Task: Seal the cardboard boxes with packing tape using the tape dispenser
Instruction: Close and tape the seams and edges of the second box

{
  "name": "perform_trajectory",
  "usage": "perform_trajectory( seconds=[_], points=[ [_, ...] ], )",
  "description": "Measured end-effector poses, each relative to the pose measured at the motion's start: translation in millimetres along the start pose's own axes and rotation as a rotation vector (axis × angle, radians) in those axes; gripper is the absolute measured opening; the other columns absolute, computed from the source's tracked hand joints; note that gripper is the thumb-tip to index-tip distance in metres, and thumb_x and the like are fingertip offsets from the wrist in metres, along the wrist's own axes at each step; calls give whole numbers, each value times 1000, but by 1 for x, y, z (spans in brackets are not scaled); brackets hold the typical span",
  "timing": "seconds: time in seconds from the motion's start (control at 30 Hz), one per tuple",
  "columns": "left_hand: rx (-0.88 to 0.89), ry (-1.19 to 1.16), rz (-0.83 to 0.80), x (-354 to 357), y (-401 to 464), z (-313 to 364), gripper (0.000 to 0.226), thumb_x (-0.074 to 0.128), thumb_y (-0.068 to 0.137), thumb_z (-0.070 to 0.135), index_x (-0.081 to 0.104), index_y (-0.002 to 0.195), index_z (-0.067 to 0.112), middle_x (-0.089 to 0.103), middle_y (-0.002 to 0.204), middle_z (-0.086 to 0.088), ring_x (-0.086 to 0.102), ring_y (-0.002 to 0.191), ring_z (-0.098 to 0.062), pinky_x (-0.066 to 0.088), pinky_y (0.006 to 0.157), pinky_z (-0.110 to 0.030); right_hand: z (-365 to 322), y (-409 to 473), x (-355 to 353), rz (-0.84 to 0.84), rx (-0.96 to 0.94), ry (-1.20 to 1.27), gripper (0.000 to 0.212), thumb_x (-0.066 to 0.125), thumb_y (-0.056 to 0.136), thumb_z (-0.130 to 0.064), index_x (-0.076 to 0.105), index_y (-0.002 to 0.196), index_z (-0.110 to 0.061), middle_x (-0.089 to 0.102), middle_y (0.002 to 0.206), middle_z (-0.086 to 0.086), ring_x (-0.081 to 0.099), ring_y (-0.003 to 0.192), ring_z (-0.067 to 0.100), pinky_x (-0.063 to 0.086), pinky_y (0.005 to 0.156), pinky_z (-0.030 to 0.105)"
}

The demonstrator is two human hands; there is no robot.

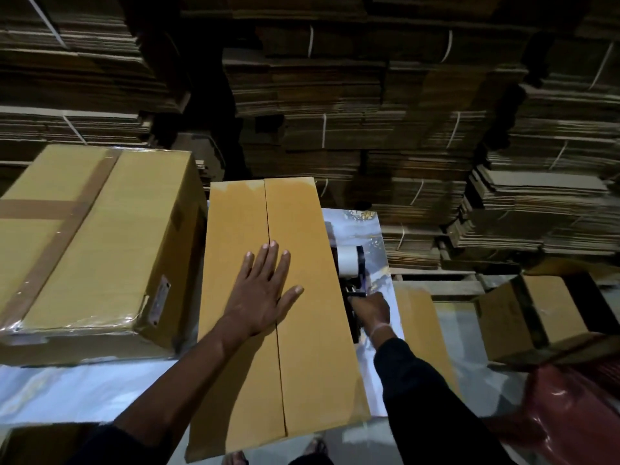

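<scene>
On the white surface [84, 391], beside a big taped box [90, 236], lies the long unsealed box [302, 330], stiff and probably light, its centre seam untaped, pinned by the flat, spread left hand [261, 297], while the right hand [370, 312] grips the tape dispenser [352, 270], best taken by its handle.

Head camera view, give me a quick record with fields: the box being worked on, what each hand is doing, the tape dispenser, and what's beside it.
box in work: long cardboard box, flaps closed, centre seam untaped
left hand: left hand flat on the box top, fingers spread
right hand: right hand grips the tape dispenser handle
tape dispenser: tape dispenser right of the box, low beside it, not on the seam
neighbour: large taped box on the left
</scene>
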State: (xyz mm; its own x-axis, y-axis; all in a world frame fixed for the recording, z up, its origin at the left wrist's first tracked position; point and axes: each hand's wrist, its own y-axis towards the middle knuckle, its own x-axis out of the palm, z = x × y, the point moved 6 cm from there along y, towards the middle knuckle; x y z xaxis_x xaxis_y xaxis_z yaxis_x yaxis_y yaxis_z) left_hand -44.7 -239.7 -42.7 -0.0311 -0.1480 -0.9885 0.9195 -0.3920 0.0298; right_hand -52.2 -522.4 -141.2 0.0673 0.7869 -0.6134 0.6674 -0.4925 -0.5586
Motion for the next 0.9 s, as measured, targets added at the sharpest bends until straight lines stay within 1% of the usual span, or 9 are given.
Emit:
perform_trajectory(
  seconds=[0.1,0.2,0.27,0.4,0.5,0.6,0.67,0.77,0.9],
  points=[
    [2,-8,5,2,0,-1,82,6,104,70,-3,166,16,-16,172,-11,-18,159,-24,0,130,-53,15,14,28,-50,59,28,67,76,74,-43,57,127,-7,68,119,16,67,109,38,50,84,39],
    [2,-2,17,1,-1,-1,82,7,105,70,-1,166,16,-15,173,-11,-17,159,-24,3,129,-54,15,22,45,-77,14,60,40,62,98,-31,61,132,-10,68,126,20,64,114,40,49,91,40],
    [-4,3,15,1,-1,-1,82,6,105,70,-1,166,16,-15,173,-11,-16,160,-24,5,129,-54,19,32,50,-67,-13,88,29,56,102,-26,63,126,-13,71,117,19,66,110,40,51,92,43],
    [-13,8,8,2,-2,0,82,5,104,70,-5,166,16,-18,172,-11,-19,159,-23,4,129,-54,8,26,47,-72,-89,101,21,54,102,-25,65,116,-14,72,107,11,67,101,35,49,81,38],
    [-10,5,7,2,-1,0,81,6,105,70,-6,166,17,-19,172,-10,-20,159,-23,4,129,-54,-7,17,28,-88,-93,41,26,55,99,-27,65,110,-5,68,104,16,65,95,34,42,76,34],
    [-5,-2,3,3,-2,0,81,5,105,70,-6,166,18,-19,172,-9,-20,159,-22,4,129,-54,-21,5,-1,-156,-67,140,17,58,89,-26,63,79,-12,64,73,14,57,60,26,43,60,34],
    [-11,-3,-1,3,-1,-1,82,4,104,71,-6,166,18,-20,172,-9,-20,159,-22,4,129,-54,-31,-1,-20,-242,-27,299,25,58,92,-21,54,68,-16,51,56,9,44,43,20,37,48,29],
    [0,-10,-12,2,1,-1,85,0,102,73,-6,166,18,-19,172,-9,-20,159,-22,2,129,-53,-52,-5,-51,-342,37,507,26,51,102,-13,54,76,-12,47,57,9,42,40,19,36,39,24],
    [68,-38,-24,-2,12,-9,91,-3,98,78,-4,166,17,-18,172,-8,-20,159,-22,-3,130,-50,-96,-25,-86,-489,93,672,25,49,106,-19,54,83,-10,50,56,3,46,40,13,39,37,20]
  ],
)
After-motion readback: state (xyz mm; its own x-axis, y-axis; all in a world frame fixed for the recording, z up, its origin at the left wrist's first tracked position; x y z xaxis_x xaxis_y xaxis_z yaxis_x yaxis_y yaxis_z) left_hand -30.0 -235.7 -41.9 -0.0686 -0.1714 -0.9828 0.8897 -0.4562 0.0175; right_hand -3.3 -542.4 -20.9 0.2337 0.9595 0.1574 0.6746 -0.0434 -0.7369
